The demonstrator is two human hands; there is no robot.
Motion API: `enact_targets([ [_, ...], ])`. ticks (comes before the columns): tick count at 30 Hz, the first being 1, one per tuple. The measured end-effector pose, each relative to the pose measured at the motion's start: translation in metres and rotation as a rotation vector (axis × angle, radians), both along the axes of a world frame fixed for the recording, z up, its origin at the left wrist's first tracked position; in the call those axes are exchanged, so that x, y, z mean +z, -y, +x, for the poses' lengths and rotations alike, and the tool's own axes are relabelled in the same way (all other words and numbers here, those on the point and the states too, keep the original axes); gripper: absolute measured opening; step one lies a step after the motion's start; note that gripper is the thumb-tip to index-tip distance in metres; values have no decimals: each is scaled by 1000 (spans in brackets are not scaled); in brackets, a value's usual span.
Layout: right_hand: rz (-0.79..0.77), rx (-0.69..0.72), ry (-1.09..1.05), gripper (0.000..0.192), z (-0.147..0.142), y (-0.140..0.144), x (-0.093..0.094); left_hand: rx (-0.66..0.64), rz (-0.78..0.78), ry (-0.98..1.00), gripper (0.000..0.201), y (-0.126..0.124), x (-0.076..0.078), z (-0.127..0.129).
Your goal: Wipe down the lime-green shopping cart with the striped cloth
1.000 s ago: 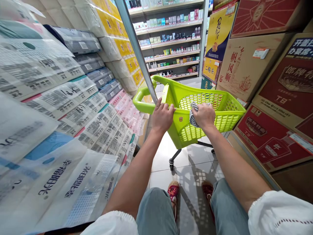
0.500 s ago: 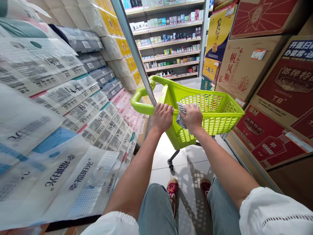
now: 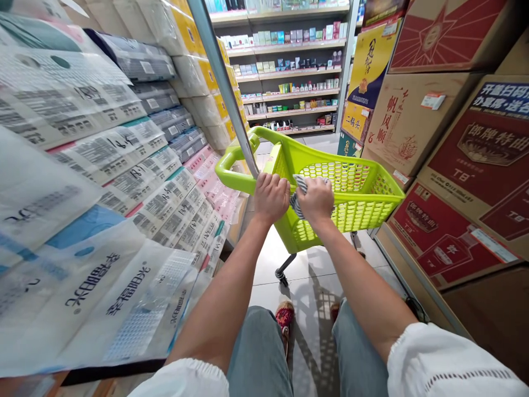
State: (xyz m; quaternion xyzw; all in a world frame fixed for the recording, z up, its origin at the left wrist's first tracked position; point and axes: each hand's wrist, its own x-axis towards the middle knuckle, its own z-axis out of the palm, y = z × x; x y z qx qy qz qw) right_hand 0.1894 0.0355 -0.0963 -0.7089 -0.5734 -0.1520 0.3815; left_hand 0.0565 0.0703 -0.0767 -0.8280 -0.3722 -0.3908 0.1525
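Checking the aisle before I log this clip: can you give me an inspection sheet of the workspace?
Surface: pale tiled floor, glossy, shadow of cart on it.
Things: green cart on wheels; striped cloth at its near rim.
Clutter: nothing seen inside cart.
Hands: left hand grips the rim; right hand closed on the cloth.
Cables: nothing seen.
Surroundings: wrapped tissue packs on the left, red cartons on the right, product shelves ahead.

Lime-green cart (image 3: 374, 187), striped cloth (image 3: 296, 199)
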Motion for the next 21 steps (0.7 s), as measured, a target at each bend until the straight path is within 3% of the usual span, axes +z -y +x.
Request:
enact_targets([
  [2,-3,8,-5,35,-19,0,5,58,35,-65,26,0,0,-3],
  [5,-18,49,35,37,-25,3,3,102,65,-135,26,0,0,-9],
  [9,-57,75,118,37,1,5,-11,111,102,-169,26,-3,2,-20],
  [16,-128,-100,70,34,55,11,-24,116,110,-149,26,-4,2,-25],
  [18,-123,-132,31,34,49,10,-20,114,87,-125,25,-3,1,-22],
  [21,-100,-87,6,35,19,6,-10,116,62,-103,25,0,1,-20],
])
